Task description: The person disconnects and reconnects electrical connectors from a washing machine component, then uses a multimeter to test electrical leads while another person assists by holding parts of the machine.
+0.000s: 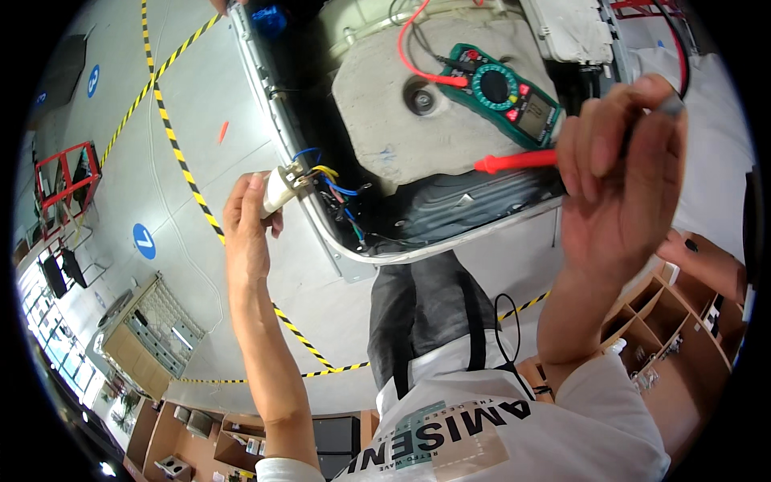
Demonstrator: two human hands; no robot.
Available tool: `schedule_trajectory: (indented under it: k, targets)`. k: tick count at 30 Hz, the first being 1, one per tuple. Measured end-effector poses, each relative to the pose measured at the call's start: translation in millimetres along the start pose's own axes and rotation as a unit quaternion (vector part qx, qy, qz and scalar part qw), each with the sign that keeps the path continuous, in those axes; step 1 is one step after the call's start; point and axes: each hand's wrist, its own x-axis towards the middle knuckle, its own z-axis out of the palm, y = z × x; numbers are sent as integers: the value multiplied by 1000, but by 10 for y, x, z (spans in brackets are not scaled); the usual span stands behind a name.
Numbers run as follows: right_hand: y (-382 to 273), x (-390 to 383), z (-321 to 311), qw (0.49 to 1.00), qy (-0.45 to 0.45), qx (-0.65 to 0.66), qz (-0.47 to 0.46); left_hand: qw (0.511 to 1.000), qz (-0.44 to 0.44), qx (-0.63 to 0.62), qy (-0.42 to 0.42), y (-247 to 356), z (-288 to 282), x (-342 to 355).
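Pinching a white cylindrical component (278,191), our left grip (247,215) is snug; our right grip (614,173) curls around a red test probe (518,161), bold lettering (438,438) crossing our T-shirt (606,418)!

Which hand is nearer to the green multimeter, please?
Right: the right hand appears just right of the multimeter; the left hand is farther away, to its lower left, holding a white component.
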Motion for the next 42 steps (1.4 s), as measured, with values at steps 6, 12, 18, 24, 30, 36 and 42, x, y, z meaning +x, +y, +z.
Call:
schedule_trajectory:
  k: [6, 12, 18, 24, 30, 36, 42]
  targets:
    - [520, -137, 279, 995, 39, -89, 0, 999, -4, -31, -8, 41, 48, -9]
    - [922, -324, 342, 989, 78, -118, 46, 999, -10, -50, -3, 11, 45, 7]
    - [1120, -320, 306, 983, 110, -137, 54, 998, -23, -60, 0, 11, 48, 3]
    - [1207, -233, 286, 987, 103, -120, 0, 996, -24, -82, 1, -1, 43, 5]
    - [1057, -229, 283, 943, 28, -320, -83, 997, -34, -74, 12, 17, 39, 0]
    - [739, -261, 327, 987, -48, -91, 125, 995, -45, -80, 28, 68, 83, -31]
    - [799, -447, 698, 989, -74, -29, 129, 994, -57, -82, 52, 113, 152, -127]
